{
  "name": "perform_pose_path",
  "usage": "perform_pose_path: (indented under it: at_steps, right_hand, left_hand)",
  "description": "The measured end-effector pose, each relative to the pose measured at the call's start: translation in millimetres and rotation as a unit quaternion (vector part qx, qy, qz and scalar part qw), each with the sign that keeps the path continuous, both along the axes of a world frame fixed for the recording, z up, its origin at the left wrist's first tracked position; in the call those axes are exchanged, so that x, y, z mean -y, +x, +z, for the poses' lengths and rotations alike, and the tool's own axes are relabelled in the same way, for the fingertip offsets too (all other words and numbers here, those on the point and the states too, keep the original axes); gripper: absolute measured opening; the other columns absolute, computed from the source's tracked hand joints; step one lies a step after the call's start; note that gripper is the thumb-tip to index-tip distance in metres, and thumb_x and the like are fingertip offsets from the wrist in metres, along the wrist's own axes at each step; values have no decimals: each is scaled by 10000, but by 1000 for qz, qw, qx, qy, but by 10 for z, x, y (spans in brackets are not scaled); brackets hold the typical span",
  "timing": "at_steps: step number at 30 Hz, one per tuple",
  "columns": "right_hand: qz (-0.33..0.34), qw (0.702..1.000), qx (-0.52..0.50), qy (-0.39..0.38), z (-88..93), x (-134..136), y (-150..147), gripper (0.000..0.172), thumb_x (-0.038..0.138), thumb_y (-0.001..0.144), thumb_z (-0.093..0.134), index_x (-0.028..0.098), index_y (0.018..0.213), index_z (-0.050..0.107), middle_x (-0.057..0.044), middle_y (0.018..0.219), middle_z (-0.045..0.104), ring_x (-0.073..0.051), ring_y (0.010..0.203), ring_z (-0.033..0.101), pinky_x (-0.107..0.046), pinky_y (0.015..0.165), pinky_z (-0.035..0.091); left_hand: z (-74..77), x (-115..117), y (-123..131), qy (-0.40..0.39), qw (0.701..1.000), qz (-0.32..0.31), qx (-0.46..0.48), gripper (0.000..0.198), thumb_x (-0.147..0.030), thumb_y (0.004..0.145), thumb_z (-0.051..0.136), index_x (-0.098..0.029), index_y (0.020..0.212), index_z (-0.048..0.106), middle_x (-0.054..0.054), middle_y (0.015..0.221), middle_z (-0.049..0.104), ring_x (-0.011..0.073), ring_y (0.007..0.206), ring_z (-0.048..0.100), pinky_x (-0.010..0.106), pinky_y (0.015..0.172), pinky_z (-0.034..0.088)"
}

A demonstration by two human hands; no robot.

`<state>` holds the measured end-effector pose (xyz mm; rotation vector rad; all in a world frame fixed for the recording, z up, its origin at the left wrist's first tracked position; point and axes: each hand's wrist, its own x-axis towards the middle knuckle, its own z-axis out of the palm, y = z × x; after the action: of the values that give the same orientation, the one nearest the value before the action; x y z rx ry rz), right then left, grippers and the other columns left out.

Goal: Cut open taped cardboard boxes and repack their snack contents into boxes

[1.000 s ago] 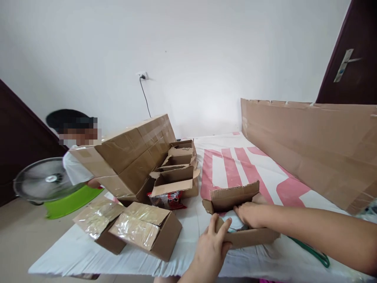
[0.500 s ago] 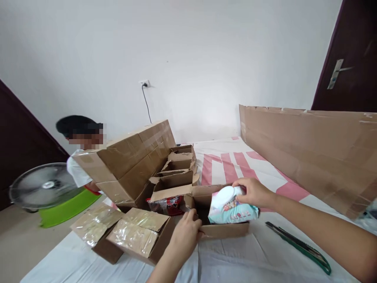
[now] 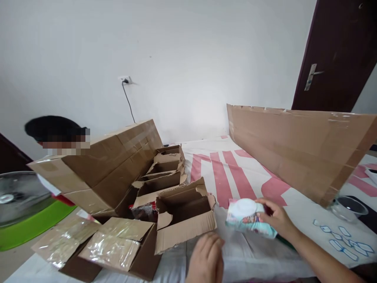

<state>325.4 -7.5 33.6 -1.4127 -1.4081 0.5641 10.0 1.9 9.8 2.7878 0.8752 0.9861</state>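
My right hand [image 3: 277, 221] grips a teal and white pack of wet wipes [image 3: 246, 220] with a white lid, at its right end. The pack is at the bedsheet, right of an open cardboard box [image 3: 187, 224]. My left hand [image 3: 206, 257] is closed with curled fingers just below the box's front right corner; nothing shows in it. Inside the open box I see only bare cardboard. A green strip of the utility knife [image 3: 287, 242] shows behind my right wrist; the rest is hidden.
Several open boxes [image 3: 165, 182] stand in a row beside a large carton [image 3: 118, 157]. Two taped boxes [image 3: 113, 241] sit at front left. A cardboard panel [image 3: 279, 145] stands at right, near blue-outlined pieces [image 3: 343, 239]. A person [image 3: 55, 129] and a fan [image 3: 20, 200] are at left.
The pack of wipes has come out of the open box and moved right in my right hand. My left hand has let go of the box, which now sits turned. The view has swung right.
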Motion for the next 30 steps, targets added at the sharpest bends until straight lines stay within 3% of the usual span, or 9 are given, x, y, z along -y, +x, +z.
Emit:
perform_pose_path:
  at_steps: [3,5,7,10,14,17,20,24,30]
  right_hand:
    - [34,996,77,10,-310,159,-45,282,284,745,605,187,1001,676,-106,1055,684,-263,999,636,-375,881,522]
    - [-4,990,136,31,-491,275,-31,338,318,803,581,211,1117,642,-121,1177,637,-279,1115,592,-418,949,497]
    - [-76,977,190,61,-694,411,-19,468,374,831,589,235,1276,544,-131,1314,551,-305,1226,519,-469,997,466]
    - [-172,952,234,96,-1057,645,-118,696,425,833,611,238,1442,329,-152,1393,466,-335,1265,481,-498,996,468]
    - [-186,946,244,107,-1409,775,-434,788,434,854,580,218,1506,194,-168,1420,443,-348,1236,516,-455,937,518]
    - [-178,952,222,111,-1339,517,-551,802,434,871,554,202,1518,140,-184,1452,404,-358,1276,478,-492,972,494]
    - [-162,966,175,100,-1061,0,-492,762,437,882,522,189,1502,155,-188,1466,388,-341,1328,419,-526,1042,425]
    - [-137,981,138,1,-796,-642,-387,691,389,790,579,127,1389,355,-207,1375,490,-347,1293,463,-508,1037,423]
    - [-123,982,141,-38,-762,-863,-339,526,305,681,641,130,1168,543,-170,1148,644,-365,1135,590,-455,957,470]
  left_hand:
    - [-332,-4,318,-195,980,40,13,582,-214,852,510,-133,1417,399,184,1460,449,303,1373,395,463,1100,378]
    - [-471,-93,454,-333,939,74,41,733,-292,831,556,-87,1477,278,210,1535,322,327,1427,299,481,1145,309]
    - [-559,-176,533,-431,897,50,81,824,-336,830,569,-84,1509,175,208,1543,308,307,1430,299,445,1164,283]
    - [-673,-194,596,-460,877,-18,141,827,-392,864,547,-138,1525,120,151,1576,260,263,1460,231,394,1198,208]
    - [-824,-110,710,-441,875,-77,183,846,-482,877,526,-148,1527,100,125,1611,145,264,1486,118,378,1217,126]
    - [-810,-209,871,-418,880,-42,222,812,-477,897,479,-140,1521,83,140,1610,139,255,1485,124,375,1215,136]
    - [-665,-538,1081,-378,897,31,229,726,-351,908,437,-154,1513,88,120,1613,138,217,1487,119,358,1213,138]
    - [-532,-1038,1294,-365,895,128,223,830,-122,788,456,-148,1507,42,124,1602,179,204,1485,123,364,1214,109]
    - [-567,-1221,1312,-380,889,134,216,940,-49,696,492,-154,1507,31,130,1588,218,201,1482,142,343,1208,115]
